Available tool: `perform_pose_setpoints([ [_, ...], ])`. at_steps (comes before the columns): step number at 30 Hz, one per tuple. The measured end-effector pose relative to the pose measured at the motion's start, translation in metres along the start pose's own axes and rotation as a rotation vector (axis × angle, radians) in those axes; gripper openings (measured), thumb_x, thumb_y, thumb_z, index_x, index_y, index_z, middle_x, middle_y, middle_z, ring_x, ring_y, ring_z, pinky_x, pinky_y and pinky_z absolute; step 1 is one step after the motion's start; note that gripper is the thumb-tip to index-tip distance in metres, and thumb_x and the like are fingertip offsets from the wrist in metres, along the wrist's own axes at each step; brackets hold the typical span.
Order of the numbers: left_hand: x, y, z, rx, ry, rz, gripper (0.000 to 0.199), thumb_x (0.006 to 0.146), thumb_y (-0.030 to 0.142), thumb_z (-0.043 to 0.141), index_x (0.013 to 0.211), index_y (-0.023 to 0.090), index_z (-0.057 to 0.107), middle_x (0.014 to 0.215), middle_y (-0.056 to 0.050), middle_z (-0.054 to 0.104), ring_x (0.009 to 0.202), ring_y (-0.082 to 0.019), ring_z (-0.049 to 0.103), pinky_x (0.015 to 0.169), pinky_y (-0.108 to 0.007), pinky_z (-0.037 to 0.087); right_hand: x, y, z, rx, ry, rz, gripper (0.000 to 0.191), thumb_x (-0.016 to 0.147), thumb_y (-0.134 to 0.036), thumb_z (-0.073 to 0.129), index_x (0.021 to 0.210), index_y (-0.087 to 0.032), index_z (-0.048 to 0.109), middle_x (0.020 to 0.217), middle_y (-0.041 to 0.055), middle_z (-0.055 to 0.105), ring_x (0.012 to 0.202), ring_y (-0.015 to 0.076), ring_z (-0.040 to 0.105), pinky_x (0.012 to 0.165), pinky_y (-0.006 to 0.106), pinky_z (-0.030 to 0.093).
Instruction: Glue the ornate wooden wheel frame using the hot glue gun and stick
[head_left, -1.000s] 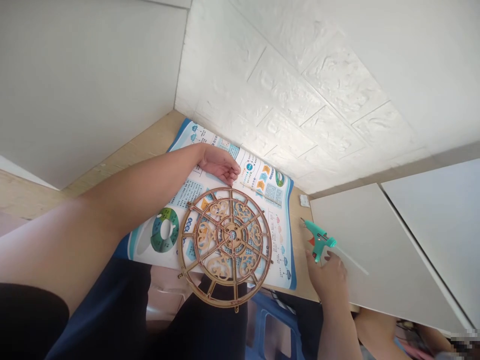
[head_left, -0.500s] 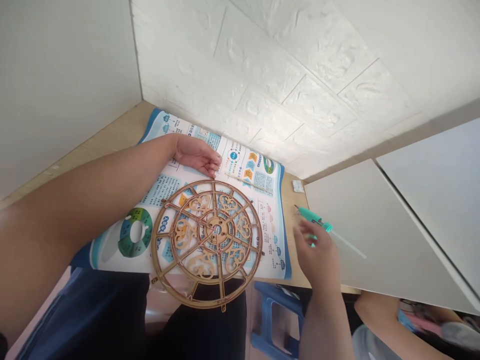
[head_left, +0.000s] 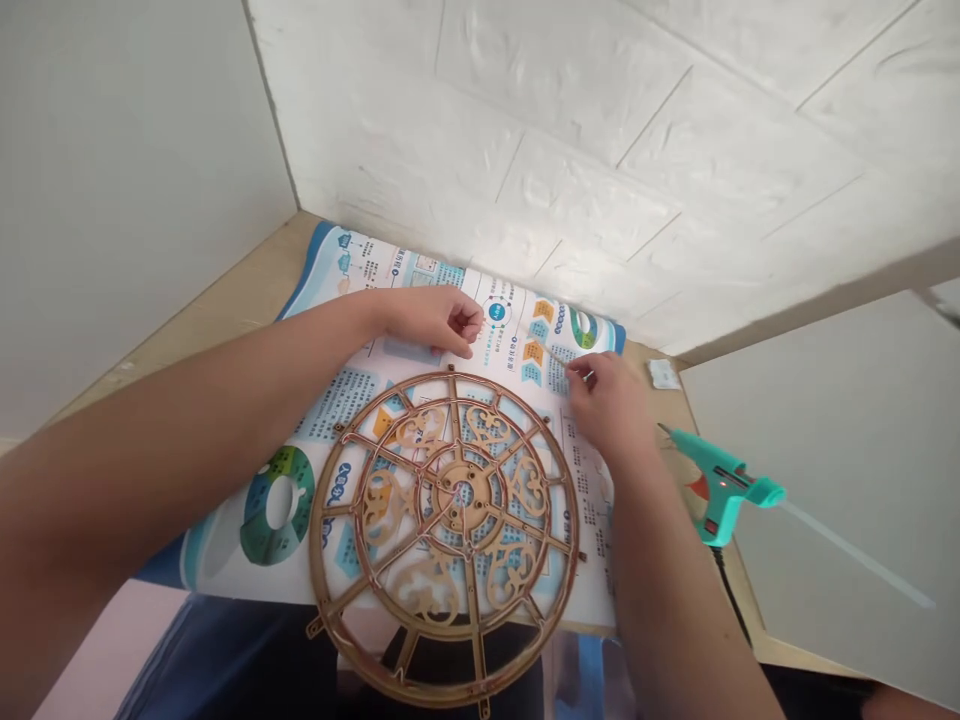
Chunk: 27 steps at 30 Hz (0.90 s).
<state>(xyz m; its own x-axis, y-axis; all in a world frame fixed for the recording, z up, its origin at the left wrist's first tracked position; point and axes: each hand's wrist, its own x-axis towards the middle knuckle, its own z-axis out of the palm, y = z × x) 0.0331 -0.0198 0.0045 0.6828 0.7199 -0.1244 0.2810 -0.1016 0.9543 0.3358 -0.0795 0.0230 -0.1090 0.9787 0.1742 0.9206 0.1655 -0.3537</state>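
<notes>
A round laser-cut wooden wheel with scrollwork panels and spokes, its hub point(head_left: 442, 482), lies on a printed blue-and-white poster point(head_left: 352, 420). My left hand point(head_left: 431, 320) rests on the poster just beyond the wheel's far rim, its fingertips drawn together with nothing visible between them. My right hand point(head_left: 607, 402) is at the wheel's upper right and pinches a thin stick point(head_left: 568, 364) that shows only near the fingertips. A teal hot glue gun point(head_left: 721, 486) lies to the right of my right hand, not touched by it, with a clear glue stick point(head_left: 855, 556) running from its back.
The poster lies on a light wooden desktop point(head_left: 259, 270) in a corner, against a white brick-patterned wall point(head_left: 570, 170). A small white square piece point(head_left: 663, 374) lies at the desk's far right. A white board point(head_left: 817, 470) lies right of the glue gun.
My right hand has moved away from the glue gun to the poster, and the thin stick lying there is now in its fingers. The view has moved closer, and the glue gun shows uncovered.
</notes>
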Motion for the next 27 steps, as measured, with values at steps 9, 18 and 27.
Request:
perform_pose_setpoints([
  [9,-0.001,0.052,0.021,0.437,0.265,0.187,0.015,0.079,0.018,0.064,0.068,0.021,0.056,0.064,0.000,0.056,0.060,-0.014,0.048,0.060,-0.032,0.037,-0.013,-0.012,-0.006,0.589,0.350,-0.276,0.020,0.105,-0.041,0.060,0.095,-0.024,0.057,0.083,0.0022,0.064,0.070,0.0176,0.064,0.061,0.032,0.054],
  [18,-0.044,0.028,0.040,0.730,0.326,0.349,0.008,0.089,0.024,0.059,0.088,0.020,0.066,0.096,-0.008,0.071,0.091,-0.023,0.066,0.084,-0.039,0.053,-0.025,-0.034,0.018,0.855,0.110,-0.335,0.026,0.113,-0.052,0.051,0.112,-0.026,0.051,0.090,0.0034,0.074,0.080,0.0210,0.079,0.064,0.034,0.066],
  [27,-0.048,0.010,0.043,0.740,0.245,0.377,0.023,0.095,0.033,0.059,0.107,0.019,0.073,0.108,-0.011,0.072,0.104,-0.028,0.067,0.094,-0.044,0.052,-0.023,-0.038,0.024,0.669,-0.007,-0.367,0.015,0.113,-0.042,0.046,0.111,-0.027,0.047,0.093,0.0042,0.079,0.087,0.0255,0.081,0.073,0.041,0.062],
])
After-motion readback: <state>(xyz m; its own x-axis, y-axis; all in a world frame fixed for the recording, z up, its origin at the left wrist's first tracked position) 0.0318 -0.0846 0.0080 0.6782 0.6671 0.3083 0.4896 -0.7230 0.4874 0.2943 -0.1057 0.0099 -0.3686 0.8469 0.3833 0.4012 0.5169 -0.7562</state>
